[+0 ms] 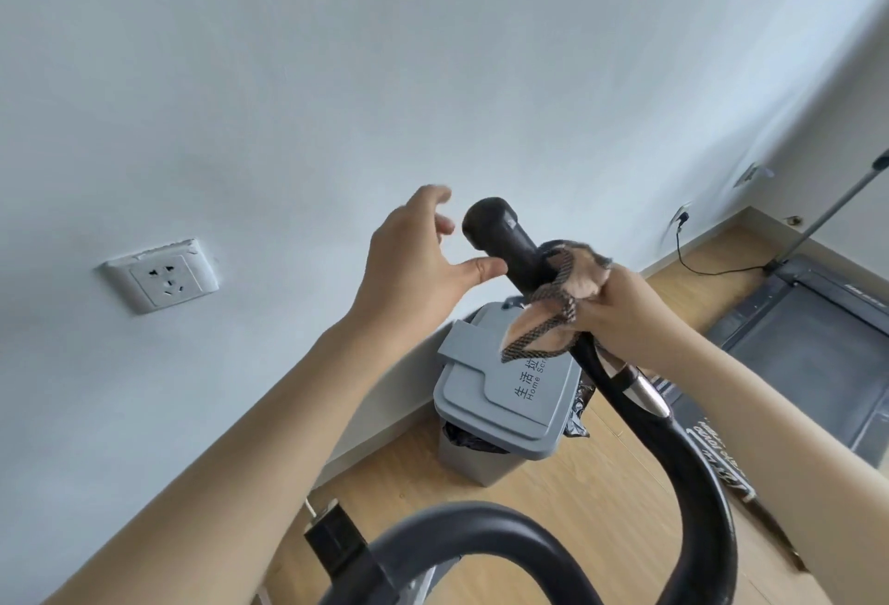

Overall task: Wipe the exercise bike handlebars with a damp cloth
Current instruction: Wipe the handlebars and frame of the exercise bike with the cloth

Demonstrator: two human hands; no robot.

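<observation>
Head view, centre frame: black handlebar grip [502, 239] slanting from rounded end at upper left down to lower right, into the curved bar. Right hand [620, 311] clenched around a brown damp cloth [560, 304], pressed onto the grip's lower stretch. Left hand [413, 248] spread, empty, hovering just left of the bare end, not touching. Bare end lying up-left of the cloth along the axis; likely next stroke there. Grey bin [505, 407] below.

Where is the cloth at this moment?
In the head view, right of centre: the cloth is wrapped around the black handlebar grip, clutched by the right hand, above the grey bin.
</observation>
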